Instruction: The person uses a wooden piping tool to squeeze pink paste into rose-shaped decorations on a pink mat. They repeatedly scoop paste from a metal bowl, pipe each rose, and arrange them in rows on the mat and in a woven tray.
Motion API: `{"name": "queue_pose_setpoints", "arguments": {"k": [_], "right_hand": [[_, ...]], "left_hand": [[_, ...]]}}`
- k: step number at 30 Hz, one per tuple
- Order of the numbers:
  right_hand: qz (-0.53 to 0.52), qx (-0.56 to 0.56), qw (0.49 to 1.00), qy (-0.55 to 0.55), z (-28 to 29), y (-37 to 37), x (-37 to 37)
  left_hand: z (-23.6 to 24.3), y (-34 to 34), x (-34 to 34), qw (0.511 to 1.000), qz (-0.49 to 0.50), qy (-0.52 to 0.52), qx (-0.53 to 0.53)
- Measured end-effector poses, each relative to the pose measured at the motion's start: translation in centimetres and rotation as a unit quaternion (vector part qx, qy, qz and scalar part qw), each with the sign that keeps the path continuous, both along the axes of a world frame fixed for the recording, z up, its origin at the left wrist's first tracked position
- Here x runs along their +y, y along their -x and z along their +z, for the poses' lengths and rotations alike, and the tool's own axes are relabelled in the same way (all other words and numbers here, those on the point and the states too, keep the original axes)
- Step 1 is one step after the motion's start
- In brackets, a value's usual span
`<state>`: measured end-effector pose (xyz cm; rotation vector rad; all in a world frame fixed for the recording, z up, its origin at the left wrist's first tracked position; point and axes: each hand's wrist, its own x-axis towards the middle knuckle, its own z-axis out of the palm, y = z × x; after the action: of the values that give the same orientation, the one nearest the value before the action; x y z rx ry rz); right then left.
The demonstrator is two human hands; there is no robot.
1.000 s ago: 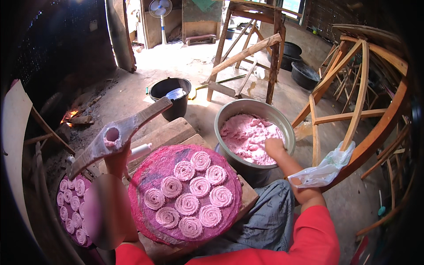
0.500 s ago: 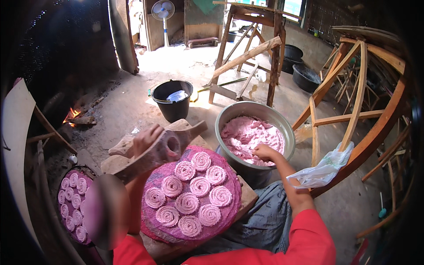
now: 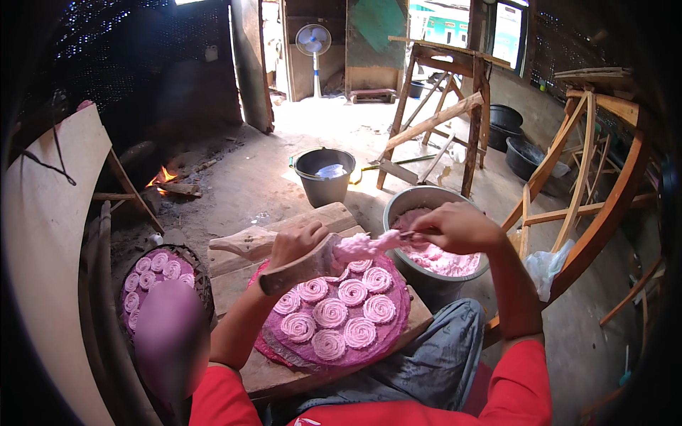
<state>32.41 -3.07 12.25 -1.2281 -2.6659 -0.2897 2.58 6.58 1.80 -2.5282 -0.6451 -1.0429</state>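
So we're mid-refill here, I'd say. Low centre of the frame, a round pink tray (image 3: 284, 348) sits on a wooden desk (image 3: 284, 376) and already carries about ten pink dough spirals (image 3: 331, 312). Just above it the left hand (image 3: 297, 243) is wrapped around a wooden press (image 3: 302, 264), held tilted over the tray. The right hand (image 3: 458, 227) pinches a stretchy lump of pink dough (image 3: 369, 246) and feeds it toward the press's open end. Behind sits the metal basin (image 3: 398, 206) of more dough.

Next move probably needs the lump packed in fully before any squeezing.

Hard to tell: the press opening is hidden by dough, a blurred blob covers part of the lower-left second tray (image 3: 153, 273), and the right fingertips are buried.
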Motion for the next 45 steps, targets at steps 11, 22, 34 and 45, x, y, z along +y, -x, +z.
{"name": "queue_pose_setpoints", "arguments": {"k": [11,22,34,45], "right_hand": [[-0.101,-0.072,0.958,-0.26,-3.1,9.8,-7.6],[-0.147,-0.064,0.945,-0.286,-0.9,9.3,-6.8],[-0.067,-0.035,0.961,-0.267,-2.6,10.1,-6.6],[-0.068,0.382,0.917,-0.094,-4.3,7.3,-7.1]], "left_hand": [[0.2,4.3,-1.3,0.986,0.163,0.022,-0.032],[0.9,3.7,-2.6,0.975,0.207,-0.004,-0.088],[1.0,1.8,-4.7,0.987,0.14,-0.03,-0.07],[0.9,4.0,-2.5,0.944,0.288,-0.159,0.013]]}}
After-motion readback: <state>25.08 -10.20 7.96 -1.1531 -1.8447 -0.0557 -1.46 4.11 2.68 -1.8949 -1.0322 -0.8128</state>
